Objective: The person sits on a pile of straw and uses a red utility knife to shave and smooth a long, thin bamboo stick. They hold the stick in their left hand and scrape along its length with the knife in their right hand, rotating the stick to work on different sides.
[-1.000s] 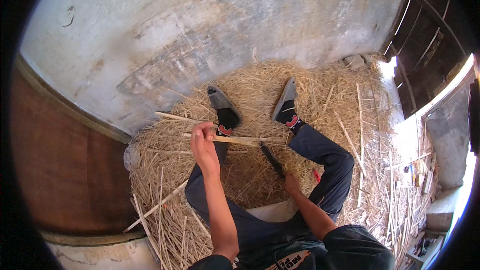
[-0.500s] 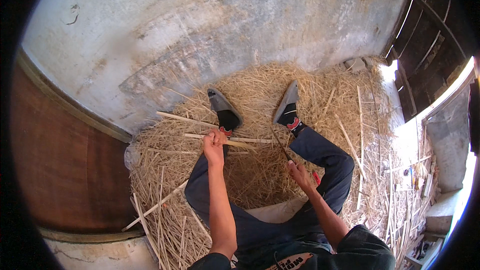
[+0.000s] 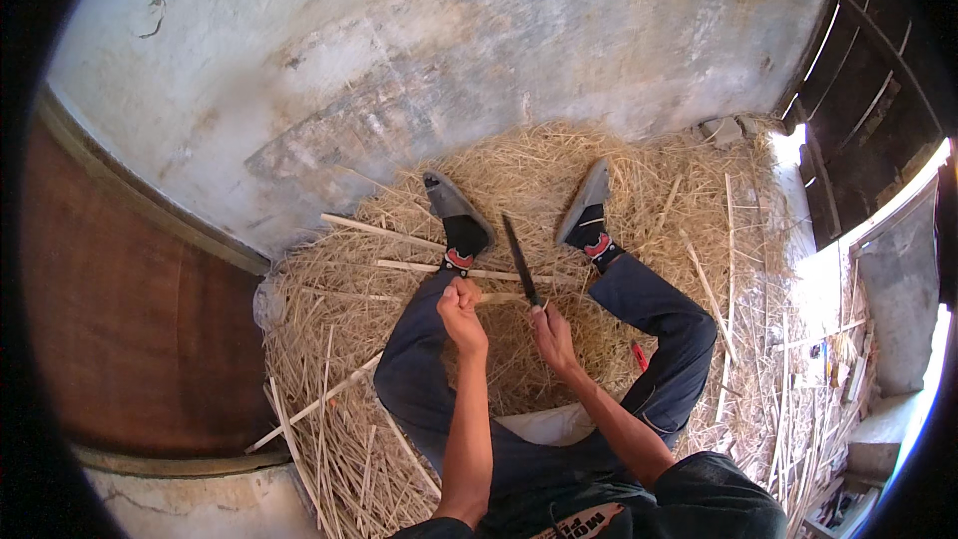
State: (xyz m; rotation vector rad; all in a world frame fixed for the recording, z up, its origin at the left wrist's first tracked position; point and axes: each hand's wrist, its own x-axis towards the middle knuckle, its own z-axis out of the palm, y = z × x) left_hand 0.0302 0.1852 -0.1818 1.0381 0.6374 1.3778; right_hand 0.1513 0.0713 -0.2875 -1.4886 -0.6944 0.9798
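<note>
My left hand (image 3: 462, 316) is closed round one end of a pale bamboo strip (image 3: 501, 297), which sticks out to the right between my lower legs. In my right hand (image 3: 553, 335) is a knife (image 3: 518, 254) with a long dark blade, its tip pointing away from me and a little left. The base of the blade lies by the strip's free end; whether they touch I cannot tell. Both hands are above a heap of shavings (image 3: 519, 369), between my bent knees.
Long pale slats (image 3: 384, 233) lie across the shavings by my left foot, and more (image 3: 319, 404) at the lower left. A small red object (image 3: 639, 355) is beside my right leg. A stained wall (image 3: 429, 50) stands ahead, a brown panel (image 3: 140, 319) at left.
The knife has come left to the strip, and its blade now points more away from me. My left hand has shifted right and slightly nearer, still gripping the strip.
</note>
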